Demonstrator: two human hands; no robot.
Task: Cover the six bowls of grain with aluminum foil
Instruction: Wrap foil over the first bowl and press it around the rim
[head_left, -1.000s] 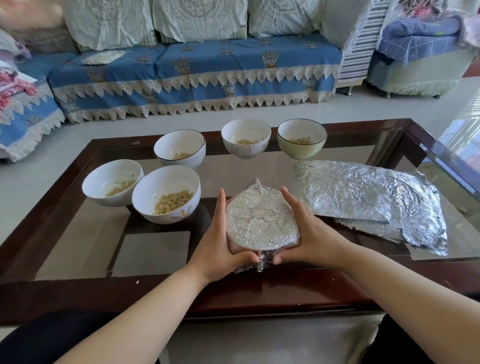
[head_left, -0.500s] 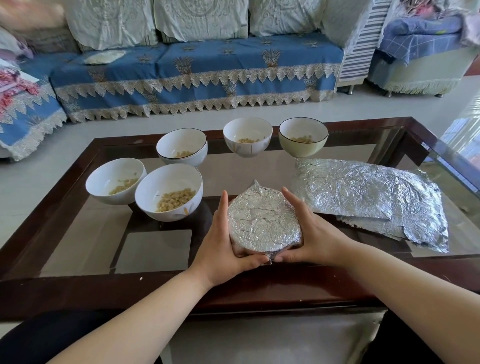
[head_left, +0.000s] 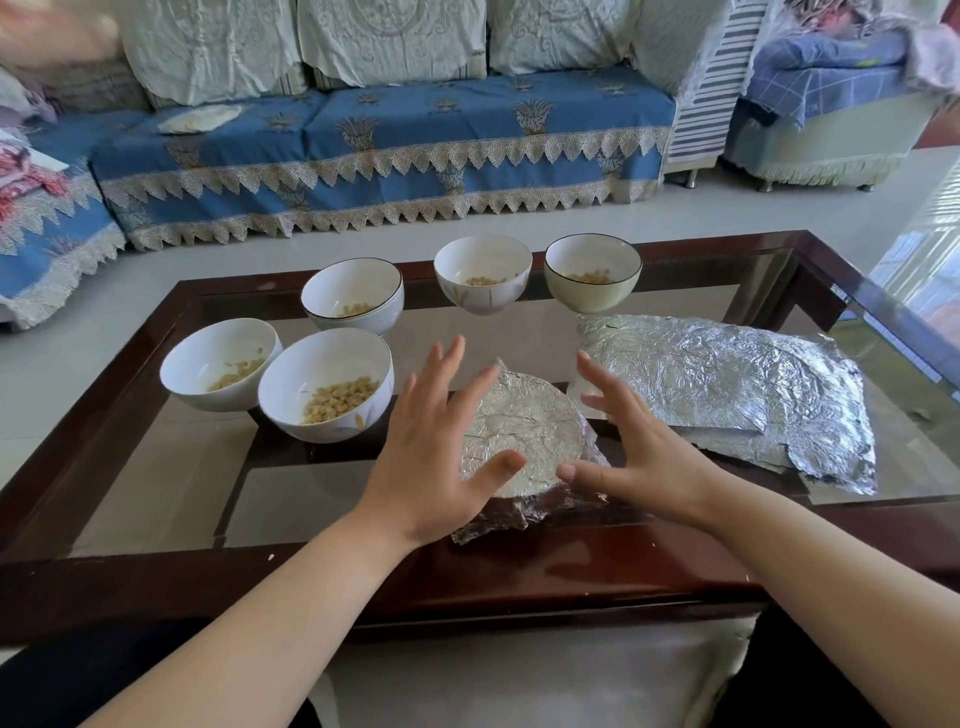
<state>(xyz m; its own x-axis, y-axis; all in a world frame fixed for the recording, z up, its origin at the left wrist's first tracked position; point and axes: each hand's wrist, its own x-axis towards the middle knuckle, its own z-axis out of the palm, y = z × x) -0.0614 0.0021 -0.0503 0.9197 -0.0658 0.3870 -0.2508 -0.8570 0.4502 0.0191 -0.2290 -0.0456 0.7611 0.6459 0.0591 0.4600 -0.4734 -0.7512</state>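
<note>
Now both hands, L hand (head_left: 426, 457) & R hand (head_left: 644, 457), fingers spread, flanking foil-covered bowl (head_left: 524, 431).

A home living room: blue lace-trimmed sofa (head_left: 384, 156), glass coffee table (head_left: 519, 561).

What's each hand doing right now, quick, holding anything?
Left hand: open, fingers spread, holding nothing, beside the round foil-covered bowl.
Right hand: open, fingers spread, holding nothing, on the bowl's other side.

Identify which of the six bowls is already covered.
The foil-covered bowl nearest the person, between both open hands; the other five bowls show their grain.
</note>
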